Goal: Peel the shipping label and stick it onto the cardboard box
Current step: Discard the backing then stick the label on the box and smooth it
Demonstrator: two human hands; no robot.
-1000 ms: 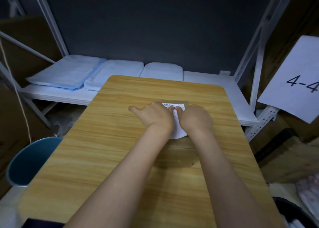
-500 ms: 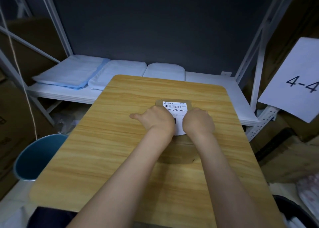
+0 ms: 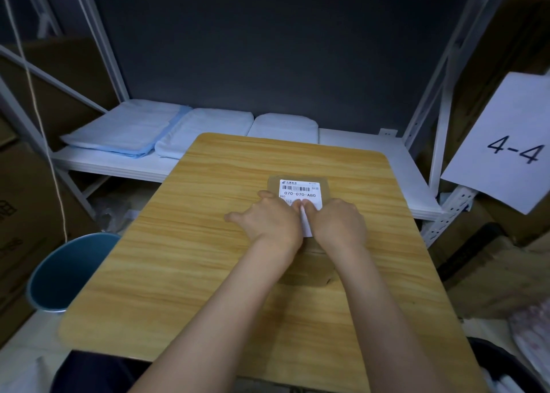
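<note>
A small brown cardboard box [image 3: 316, 274] sits on the wooden table [image 3: 193, 258], slightly right of centre. A white shipping label [image 3: 299, 190] with a barcode and "070-070-A80" lies on the box top. My left hand [image 3: 268, 220] rests flat on the label's lower left, thumb spread out to the left. My right hand [image 3: 339, 223] presses on the lower right, its fingertips touching those of the left. A thin white strip of label shows between the two hands. The hands hide the lower half of the label.
A blue bin [image 3: 65, 270] stands left of the table. Behind is a white shelf [image 3: 357, 148] with folded white and blue packs [image 3: 125, 130]. A "4-4" paper sign [image 3: 512, 142] hangs at right, above brown cartons [image 3: 491, 288].
Both hands have slid back toward me over the label, so its barcode and number lines are now uncovered. The box has stayed in place.
</note>
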